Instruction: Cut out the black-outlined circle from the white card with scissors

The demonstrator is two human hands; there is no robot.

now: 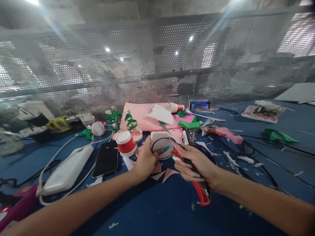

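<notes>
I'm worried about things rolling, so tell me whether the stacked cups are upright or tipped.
Tipped: the stacked cups lie on their side, nested white rims toward the left and red wall toward the right.

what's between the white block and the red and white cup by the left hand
The black phone lies between the white block and the cup, with white cable at its block side, in the head view.

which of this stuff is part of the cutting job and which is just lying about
Part of it:
- scissors, in the right hand
- white card with a drawn circle, in the left hand

Probably just lying about:
- phone
- white slab
- green scrap
</notes>
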